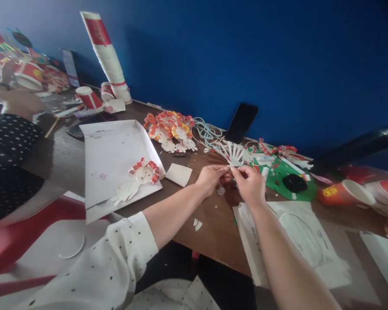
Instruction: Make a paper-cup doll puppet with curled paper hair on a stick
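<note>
My left hand (209, 179) and my right hand (250, 186) meet above the brown table, fingertips pinched together. Between them is a white paper cutout (235, 151) with narrow strips spread like a fan, pointing away from me. Both hands hold its lower end, and the fingers hide that part. Close beyond lies a heap of red, orange and white paper figures (171, 127). One similar paper figure (145, 173) with a red-and-white curled rim and white feathery strips rests in a shallow white box lid (108, 150) to the left.
A phone (242, 122) leans on the blue wall. Right stand a green sheet (278, 178) with scraps and a black object, a paper stack (307, 237) and red paper cups (347, 193). A tall cup stack (108, 56) tilts at the back. Far left, a co-worker's hand (19, 101) holds a cup.
</note>
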{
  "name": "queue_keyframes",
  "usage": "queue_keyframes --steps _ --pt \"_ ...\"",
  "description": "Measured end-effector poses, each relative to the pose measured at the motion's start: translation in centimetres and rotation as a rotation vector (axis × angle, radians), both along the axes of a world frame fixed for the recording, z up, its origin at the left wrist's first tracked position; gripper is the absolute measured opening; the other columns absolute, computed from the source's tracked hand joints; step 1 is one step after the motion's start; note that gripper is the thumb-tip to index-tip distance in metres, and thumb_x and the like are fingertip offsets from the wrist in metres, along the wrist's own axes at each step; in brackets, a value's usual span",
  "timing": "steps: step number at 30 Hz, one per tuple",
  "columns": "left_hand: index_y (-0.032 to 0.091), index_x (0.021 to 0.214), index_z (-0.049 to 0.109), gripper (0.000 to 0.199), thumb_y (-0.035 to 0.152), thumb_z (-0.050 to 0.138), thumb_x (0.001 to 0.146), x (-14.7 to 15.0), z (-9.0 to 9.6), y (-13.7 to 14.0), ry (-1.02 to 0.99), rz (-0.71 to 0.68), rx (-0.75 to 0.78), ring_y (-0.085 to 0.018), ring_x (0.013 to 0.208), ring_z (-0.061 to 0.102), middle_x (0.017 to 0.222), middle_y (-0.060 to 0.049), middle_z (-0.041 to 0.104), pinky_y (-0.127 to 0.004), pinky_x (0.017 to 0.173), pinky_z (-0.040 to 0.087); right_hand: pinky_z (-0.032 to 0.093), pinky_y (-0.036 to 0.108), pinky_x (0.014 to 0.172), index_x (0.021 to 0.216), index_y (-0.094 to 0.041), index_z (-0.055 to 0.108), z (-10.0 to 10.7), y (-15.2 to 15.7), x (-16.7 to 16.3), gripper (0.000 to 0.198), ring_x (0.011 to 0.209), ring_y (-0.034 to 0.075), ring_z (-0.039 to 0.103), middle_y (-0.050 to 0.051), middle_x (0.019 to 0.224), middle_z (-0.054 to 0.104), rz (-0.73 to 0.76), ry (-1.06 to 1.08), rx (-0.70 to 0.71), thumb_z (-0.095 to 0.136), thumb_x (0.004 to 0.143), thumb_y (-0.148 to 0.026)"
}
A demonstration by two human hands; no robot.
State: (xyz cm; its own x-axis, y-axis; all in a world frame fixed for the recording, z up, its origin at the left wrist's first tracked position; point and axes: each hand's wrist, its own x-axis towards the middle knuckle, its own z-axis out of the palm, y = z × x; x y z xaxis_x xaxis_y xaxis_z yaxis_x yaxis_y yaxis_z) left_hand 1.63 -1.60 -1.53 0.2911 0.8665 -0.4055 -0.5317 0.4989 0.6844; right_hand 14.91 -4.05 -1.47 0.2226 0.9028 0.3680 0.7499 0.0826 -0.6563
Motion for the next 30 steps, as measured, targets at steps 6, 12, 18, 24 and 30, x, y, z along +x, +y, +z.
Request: queue_keyframes --steps 6,12,18,24,30 --pt "0.006 0.073 0.071 0.008 0.007 0.070 0.081 0.0 0.2 0.1 -0.026 0.024 -0.026 -0.005 0.050 0.056 0.063 -0.004 0.065 -0.018 0.057 0.050 0.045 0.031 0.064 0.074 -0.019 0.069 -0.2 0.1 0.1 0.045 0.061 0.019 0.059 0.006 0.067 0.068 0.011 -0.013 0.000 0.057 0.081 -0.062" --pt "0.006 0.072 0.070 0.013 0.004 0.064 0.084 0.0 0.3 0.1 -0.023 0.035 -0.040 -0.005 0.050 0.056 0.060 -0.003 0.063 -0.017 0.055 0.050 0.044 0.029 0.062 0.073 -0.019 0.068 -0.3 0.2 0.1 0.045 0.060 0.017 0.059 0.004 0.065 0.067 0.042 -0.025 0.038 0.056 0.083 -0.062" --pt "0.006 0.073 0.070 0.009 0.006 0.068 0.081 0.1 0.3 0.1 -0.021 0.025 -0.011 -0.006 0.052 0.057 0.062 -0.004 0.065 -0.019 0.059 0.053 0.043 0.029 0.062 0.076 -0.020 0.068 -0.5 -0.1 0.0 0.042 0.063 0.018 0.062 0.004 0.068 0.069 -0.016 -0.086 0.066 0.055 0.086 -0.059" --pt "0.006 0.073 0.070 0.007 0.007 0.070 0.080 0.2 0.2 0.3 0.005 0.056 -0.025 -0.006 0.051 0.056 0.062 -0.004 0.064 -0.019 0.057 0.051 0.048 0.030 0.065 0.087 -0.021 0.067 -0.7 -0.2 -0.3 0.030 0.072 0.020 0.068 0.006 0.081 0.073 -0.022 -0.141 0.101 0.056 0.089 -0.049" --pt "0.007 0.073 0.070 0.010 0.005 0.066 0.082 0.0 0.2 0.6 0.011 0.082 -0.039 -0.005 0.049 0.054 0.060 -0.002 0.062 -0.019 0.056 0.050 0.053 0.028 0.074 0.108 -0.022 0.066 -1.1 -0.4 -0.2 0.023 0.087 0.018 0.070 0.005 0.099 0.074 0.104 -0.218 0.202 0.056 0.091 -0.034"
